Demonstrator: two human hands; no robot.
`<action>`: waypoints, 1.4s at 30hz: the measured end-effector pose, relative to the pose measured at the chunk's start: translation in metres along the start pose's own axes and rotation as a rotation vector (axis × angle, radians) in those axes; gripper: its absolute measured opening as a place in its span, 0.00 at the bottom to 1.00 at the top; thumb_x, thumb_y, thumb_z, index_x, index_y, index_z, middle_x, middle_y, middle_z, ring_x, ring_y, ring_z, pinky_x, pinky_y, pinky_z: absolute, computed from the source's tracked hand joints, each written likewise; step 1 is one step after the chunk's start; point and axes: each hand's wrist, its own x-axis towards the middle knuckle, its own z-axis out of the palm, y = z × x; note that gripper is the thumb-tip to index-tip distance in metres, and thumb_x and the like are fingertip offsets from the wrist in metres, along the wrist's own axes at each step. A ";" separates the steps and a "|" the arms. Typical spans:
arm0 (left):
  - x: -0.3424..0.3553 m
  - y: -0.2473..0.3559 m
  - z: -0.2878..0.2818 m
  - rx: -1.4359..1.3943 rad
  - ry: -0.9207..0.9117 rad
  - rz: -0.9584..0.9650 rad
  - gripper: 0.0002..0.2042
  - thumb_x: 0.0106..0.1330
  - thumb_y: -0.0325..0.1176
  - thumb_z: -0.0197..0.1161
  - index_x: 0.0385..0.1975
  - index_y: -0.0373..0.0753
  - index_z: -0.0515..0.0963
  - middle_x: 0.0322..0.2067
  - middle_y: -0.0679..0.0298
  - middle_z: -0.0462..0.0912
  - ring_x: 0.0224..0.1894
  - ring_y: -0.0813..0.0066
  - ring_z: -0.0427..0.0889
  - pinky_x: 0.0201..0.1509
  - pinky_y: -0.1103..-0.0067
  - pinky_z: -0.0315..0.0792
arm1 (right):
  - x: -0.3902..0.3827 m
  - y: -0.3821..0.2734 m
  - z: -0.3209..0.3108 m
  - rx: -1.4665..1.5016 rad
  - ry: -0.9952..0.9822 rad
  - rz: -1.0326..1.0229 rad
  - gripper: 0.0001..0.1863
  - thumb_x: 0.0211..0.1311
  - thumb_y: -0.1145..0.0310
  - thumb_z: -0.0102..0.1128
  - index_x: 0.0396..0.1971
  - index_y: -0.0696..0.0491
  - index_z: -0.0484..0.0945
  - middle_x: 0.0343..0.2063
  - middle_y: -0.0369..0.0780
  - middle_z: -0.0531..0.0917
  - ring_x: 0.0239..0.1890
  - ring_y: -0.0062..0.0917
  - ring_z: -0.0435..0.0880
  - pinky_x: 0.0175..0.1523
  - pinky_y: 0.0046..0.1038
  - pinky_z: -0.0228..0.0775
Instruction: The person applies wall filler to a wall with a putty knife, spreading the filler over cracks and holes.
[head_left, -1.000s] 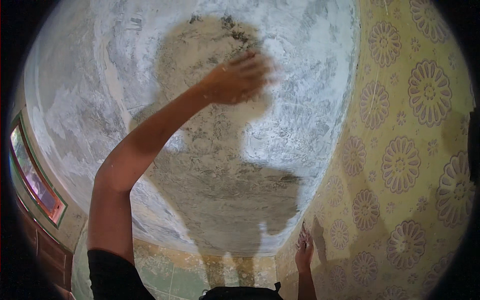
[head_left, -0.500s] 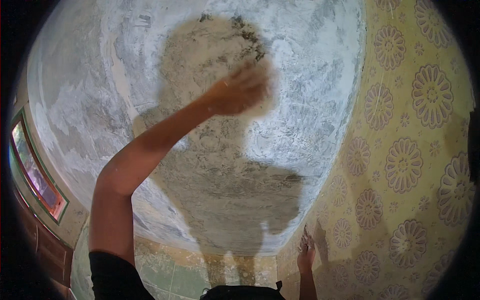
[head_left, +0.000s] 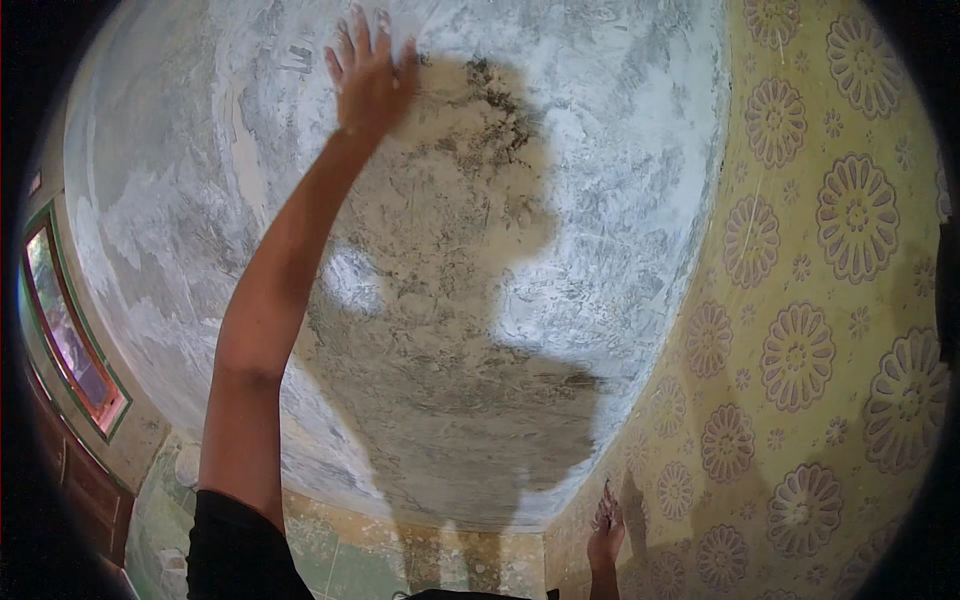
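Carrying surface is a rough, scraped plaster wall (head_left: 560, 200), mottled grey-white with bare sandy patches. Left hand (head_left: 368, 75) lies flat on it, fingers spread, high up. Below and right of that hand, a person's shadow darkens the plaster. Right hand (head_left: 606, 525) rests low against yellow flower-patterned wallpaper (head_left: 800, 350), which covers the adjoining wall beside it.

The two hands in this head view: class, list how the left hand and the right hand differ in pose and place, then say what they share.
The left hand is raised high, arm stretched up; the right hand sits low near the bottom edge. The left hand's fingers spread flat on the scraped grey wall; the right hand rests by the yellow flowered wallpaper, its grip unclear. Both are bare and against a wall.
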 end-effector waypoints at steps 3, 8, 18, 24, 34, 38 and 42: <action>-0.038 0.041 -0.003 0.020 -0.183 0.228 0.31 0.77 0.52 0.37 0.73 0.38 0.53 0.75 0.54 0.48 0.78 0.53 0.40 0.78 0.53 0.32 | 0.010 -0.009 0.004 -0.013 0.007 -0.117 0.24 0.75 0.71 0.42 0.66 0.66 0.63 0.64 0.52 0.70 0.68 0.38 0.67 0.71 0.35 0.55; -0.105 0.105 -0.034 -0.117 -0.528 1.059 0.28 0.77 0.49 0.41 0.73 0.47 0.53 0.75 0.57 0.47 0.78 0.57 0.41 0.80 0.58 0.30 | 0.026 -0.035 0.008 -0.053 0.029 -0.311 0.24 0.75 0.70 0.42 0.65 0.66 0.64 0.63 0.52 0.71 0.67 0.38 0.68 0.71 0.35 0.56; -0.096 -0.006 -0.041 -0.097 -0.593 0.637 0.26 0.77 0.47 0.40 0.73 0.51 0.54 0.76 0.62 0.45 0.78 0.61 0.40 0.80 0.60 0.27 | 0.182 -0.388 0.102 -0.345 0.128 -1.339 0.22 0.69 0.74 0.46 0.61 0.62 0.70 0.59 0.55 0.74 0.62 0.48 0.73 0.68 0.38 0.60; -0.042 -0.106 -0.061 -0.099 -0.304 0.464 0.26 0.78 0.46 0.40 0.74 0.51 0.54 0.76 0.63 0.47 0.78 0.62 0.40 0.80 0.59 0.31 | 0.220 -0.524 0.142 -0.838 0.302 -1.449 0.22 0.63 0.73 0.52 0.58 0.50 0.76 0.55 0.49 0.78 0.54 0.49 0.76 0.59 0.44 0.69; -0.036 -0.197 -0.086 -0.137 -0.304 0.538 0.23 0.75 0.40 0.48 0.68 0.44 0.65 0.71 0.59 0.59 0.75 0.58 0.53 0.78 0.59 0.44 | 0.165 -0.324 0.146 -1.131 0.226 -1.194 0.37 0.57 0.76 0.56 0.69 0.40 0.67 0.67 0.40 0.70 0.68 0.39 0.67 0.64 0.46 0.64; -0.040 -0.213 -0.088 -0.158 -0.278 0.558 0.22 0.74 0.40 0.52 0.66 0.44 0.68 0.71 0.60 0.61 0.75 0.59 0.53 0.78 0.59 0.46 | 0.088 -0.241 0.164 -1.109 -0.014 -1.032 0.38 0.55 0.78 0.59 0.68 0.40 0.69 0.68 0.40 0.68 0.69 0.38 0.67 0.64 0.43 0.65; -0.030 -0.202 -0.085 -0.171 -0.249 0.594 0.24 0.74 0.43 0.54 0.68 0.47 0.67 0.71 0.61 0.62 0.75 0.61 0.54 0.78 0.58 0.46 | 0.084 -0.280 0.168 -0.859 -0.098 -1.082 0.33 0.59 0.79 0.55 0.66 0.42 0.72 0.65 0.42 0.72 0.66 0.41 0.71 0.63 0.43 0.65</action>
